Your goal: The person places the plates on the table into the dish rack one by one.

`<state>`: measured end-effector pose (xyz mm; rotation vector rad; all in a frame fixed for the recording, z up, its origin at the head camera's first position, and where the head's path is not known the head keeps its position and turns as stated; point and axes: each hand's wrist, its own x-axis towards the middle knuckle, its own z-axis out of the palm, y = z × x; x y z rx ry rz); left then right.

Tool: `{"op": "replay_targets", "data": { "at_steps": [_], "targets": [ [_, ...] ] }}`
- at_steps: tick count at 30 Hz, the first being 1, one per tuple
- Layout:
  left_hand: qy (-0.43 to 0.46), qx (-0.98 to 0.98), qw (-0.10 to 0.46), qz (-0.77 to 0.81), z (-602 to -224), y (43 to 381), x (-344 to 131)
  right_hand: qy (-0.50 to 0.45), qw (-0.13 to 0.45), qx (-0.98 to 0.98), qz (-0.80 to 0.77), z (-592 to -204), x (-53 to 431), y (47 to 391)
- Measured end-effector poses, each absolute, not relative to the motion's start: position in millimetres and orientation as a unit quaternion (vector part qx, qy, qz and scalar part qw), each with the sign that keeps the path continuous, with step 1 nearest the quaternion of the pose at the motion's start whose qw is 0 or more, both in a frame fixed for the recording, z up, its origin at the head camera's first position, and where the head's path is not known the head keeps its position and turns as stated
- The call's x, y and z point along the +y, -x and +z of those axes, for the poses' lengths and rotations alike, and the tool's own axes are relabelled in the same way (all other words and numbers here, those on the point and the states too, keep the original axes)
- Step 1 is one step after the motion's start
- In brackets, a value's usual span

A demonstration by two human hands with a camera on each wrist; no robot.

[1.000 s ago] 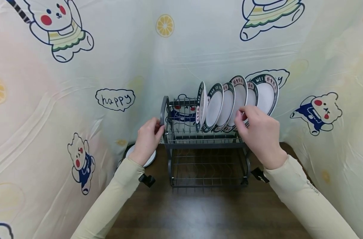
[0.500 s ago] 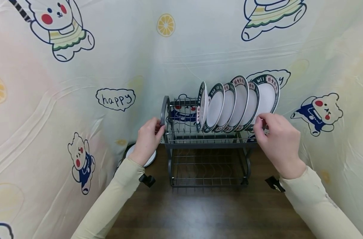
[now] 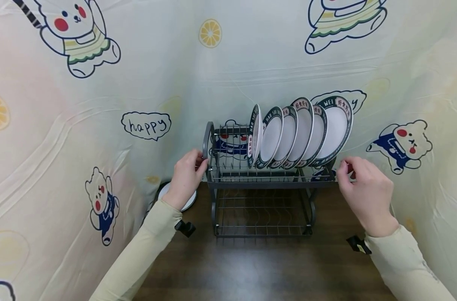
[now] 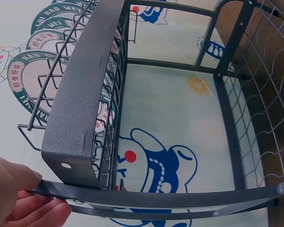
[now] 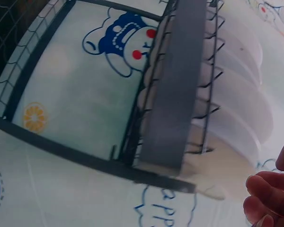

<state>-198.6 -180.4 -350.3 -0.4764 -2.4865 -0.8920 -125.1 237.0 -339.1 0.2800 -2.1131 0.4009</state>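
Observation:
A dark two-tier dish rack [image 3: 258, 185] stands in front of me. Several white plates with green lettered rims, one being the large plate [image 3: 335, 129], lean on edge along its upper tier from the middle to the right end. My left hand [image 3: 188, 177] pinches the rack's left side frame; in the left wrist view the thumb lies over the bar [image 4: 132, 197] and the fingers are beneath it. At the rack's right end, my right hand [image 3: 367, 194] hovers, loosely curled around nothing. The right wrist view has its fingers [image 5: 270, 184] apart from the frame and the plates [image 5: 248, 109].
Partly behind my left forearm, a white plate [image 3: 164, 189] with a dark rim lies on the brown wooden table [image 3: 251, 267]. Wire mesh forms the rack's lower tier [image 3: 262, 213]. A patterned cloth [image 3: 175, 62] hangs at the back and both sides.
My right hand has moved right and down, from in front of the plates to the rack's right end, uncovering the right-hand plates. My left hand keeps its hold on the rack.

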Motion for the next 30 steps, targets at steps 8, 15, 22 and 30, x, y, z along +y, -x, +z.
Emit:
{"op": "replay_targets", "data": {
  "at_steps": [8,15,22,30],
  "targets": [
    [0.175,-0.902,0.225,-0.324,-349.6,197.2,-180.1,-0.079,0.382,-0.906,0.168,-349.8,246.1,128.1],
    [0.173,-0.901,0.225,-0.328,-350.2,197.7,-181.0,-0.047,0.306,-0.934,0.181,-355.2,249.3,137.2],
    [0.172,-0.902,0.225,-0.326,-350.4,197.3,-180.5,-0.045,0.295,-0.936,0.186,-359.0,247.4,145.9],
    [0.174,-0.901,0.222,-0.329,-349.6,196.9,-181.0,-0.03,0.282,-0.941,0.187,-362.2,244.8,150.6]
  ]
}}
